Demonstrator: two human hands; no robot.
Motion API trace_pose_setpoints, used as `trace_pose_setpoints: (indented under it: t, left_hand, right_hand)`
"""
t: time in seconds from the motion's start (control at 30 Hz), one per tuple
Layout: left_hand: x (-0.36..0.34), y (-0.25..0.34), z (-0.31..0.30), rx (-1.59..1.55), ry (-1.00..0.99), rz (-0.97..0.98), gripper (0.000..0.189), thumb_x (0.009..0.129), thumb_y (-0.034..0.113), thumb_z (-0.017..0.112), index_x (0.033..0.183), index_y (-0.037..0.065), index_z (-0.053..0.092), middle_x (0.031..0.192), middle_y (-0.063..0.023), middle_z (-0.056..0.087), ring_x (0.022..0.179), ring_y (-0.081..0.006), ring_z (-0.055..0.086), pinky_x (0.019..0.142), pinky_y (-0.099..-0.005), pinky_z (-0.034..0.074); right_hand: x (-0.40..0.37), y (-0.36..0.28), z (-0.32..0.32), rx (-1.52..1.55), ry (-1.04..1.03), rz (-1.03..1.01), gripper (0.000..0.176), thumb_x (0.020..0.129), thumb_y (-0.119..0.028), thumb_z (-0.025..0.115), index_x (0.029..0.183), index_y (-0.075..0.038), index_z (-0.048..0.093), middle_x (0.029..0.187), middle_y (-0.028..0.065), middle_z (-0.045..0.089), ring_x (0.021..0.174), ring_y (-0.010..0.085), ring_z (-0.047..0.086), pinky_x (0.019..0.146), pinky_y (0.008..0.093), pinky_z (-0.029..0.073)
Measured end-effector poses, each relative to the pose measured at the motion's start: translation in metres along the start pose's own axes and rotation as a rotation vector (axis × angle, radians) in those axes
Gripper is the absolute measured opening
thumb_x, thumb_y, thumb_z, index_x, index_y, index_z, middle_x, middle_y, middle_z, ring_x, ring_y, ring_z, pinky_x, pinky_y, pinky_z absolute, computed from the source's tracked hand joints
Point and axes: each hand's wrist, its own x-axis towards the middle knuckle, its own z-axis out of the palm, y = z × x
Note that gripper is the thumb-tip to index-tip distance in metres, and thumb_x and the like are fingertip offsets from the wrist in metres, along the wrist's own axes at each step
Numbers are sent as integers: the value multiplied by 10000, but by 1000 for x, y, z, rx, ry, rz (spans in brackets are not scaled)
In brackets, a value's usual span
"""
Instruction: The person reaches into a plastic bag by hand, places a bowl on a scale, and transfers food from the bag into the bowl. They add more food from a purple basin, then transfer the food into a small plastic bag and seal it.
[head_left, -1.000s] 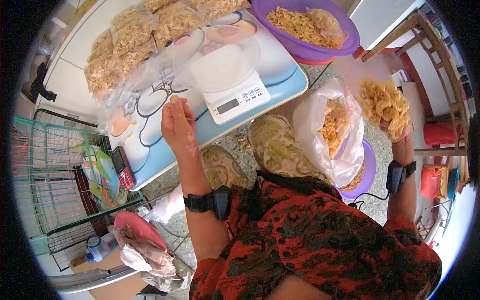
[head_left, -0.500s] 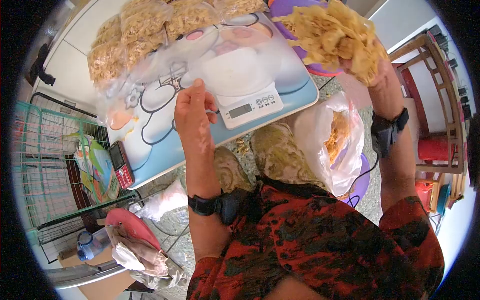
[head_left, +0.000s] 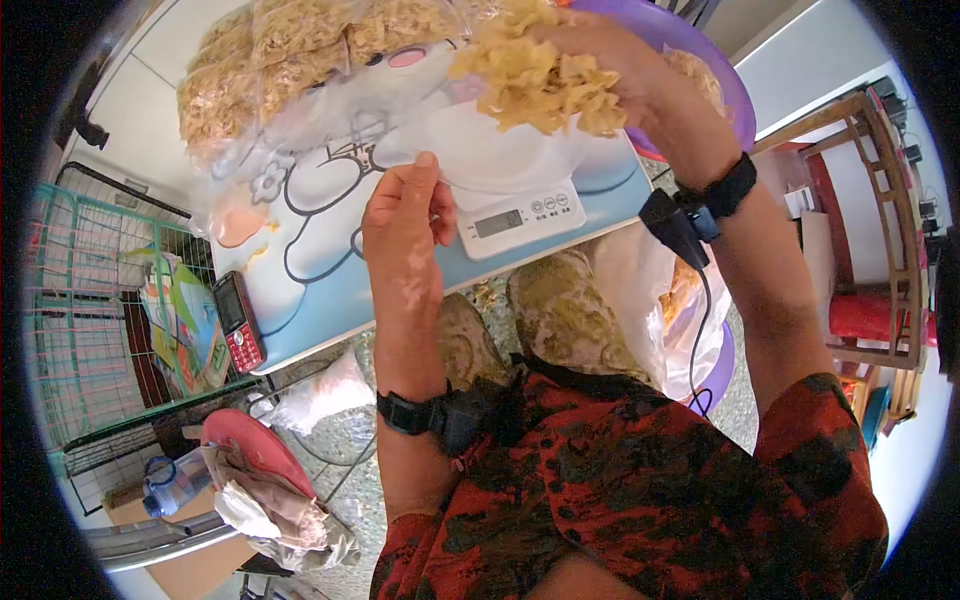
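Observation:
My left hand (head_left: 408,205) is closed at the near edge of a clear plastic bag (head_left: 490,145), thumb pressed against the fingers. The bag lies over a white digital kitchen scale (head_left: 525,222), whose display and buttons face me. Above the bag and the scale's far right side, my right hand (head_left: 610,60) is wrapped round a big handful of thin, curled yellow dried flakes (head_left: 545,85). Its fingertips are partly hidden by the flakes. Close behind that hand stands a purple basin (head_left: 728,90) with more flakes inside.
Several filled clear bags of flakes (head_left: 300,45) line the table's far left. A red phone (head_left: 240,325) rests at the cartoon-printed table's left edge. Below the right arm is a white sack (head_left: 635,270) with orange pieces. A wire cage (head_left: 100,310) stands left, beside a red stool (head_left: 260,450).
My right hand has carried the flakes leftward from beside the basin to above the bag and scale. My left hand stays at the bag's edge.

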Motion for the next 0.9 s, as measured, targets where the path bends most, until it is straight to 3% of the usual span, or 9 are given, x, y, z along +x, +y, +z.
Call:
trace_pose_setpoints:
  t: [0.07,0.17,0.27,0.37,0.47,0.77,0.9]
  left_hand:
    - [0,-1,0,-13,-12,0,241,899,279,677,783,92,578,622,5,551,498,-69,462,431,-214,321]
    - [0,-1,0,-21,-1,-2,240,901,279,676,786,92,578,621,6,550,497,-69,463,431,-212,322]
    - [1,-3,-2,-28,-21,8,243,901,283,676,785,94,577,619,9,549,501,-68,467,433,-212,323]
    - [1,-1,0,-10,-13,10,245,903,285,675,784,96,575,620,11,549,504,-67,472,433,-210,326]
    - [1,-2,1,1,-12,11,244,905,283,673,781,97,573,621,13,549,505,-66,476,432,-208,329]
    - [2,-3,-4,51,-46,0,242,932,317,627,809,130,537,689,23,543,563,-69,489,466,-206,346]
    - [2,-2,-4,59,-38,7,240,937,314,620,813,126,539,693,21,543,560,-69,483,464,-208,344]
  right_hand:
    - [9,7,11,-220,53,-105,312,982,-257,474,1194,-64,598,1157,148,645,1006,274,645,882,375,505]
    - [13,9,36,-540,195,-133,440,865,-242,642,1223,8,591,1183,162,643,963,227,678,770,316,557]
    - [31,30,36,-828,294,-263,466,786,-259,695,1182,-26,619,1159,158,649,962,237,663,771,315,529]
    - [32,43,44,-1113,391,-651,373,789,-341,637,1045,-72,663,970,222,636,883,354,636,777,439,514]
    - [21,33,57,-1163,299,-411,497,749,-275,693,1194,-72,604,1134,165,586,1071,310,585,930,367,463]
    - [2,-3,51,-1201,-102,-447,541,794,-331,691,1264,-97,560,1218,150,562,1129,291,553,992,355,426]
    - [-11,-23,45,-1205,-138,-426,535,818,-296,670,1295,-91,541,1279,143,545,1154,275,536,1011,353,408]
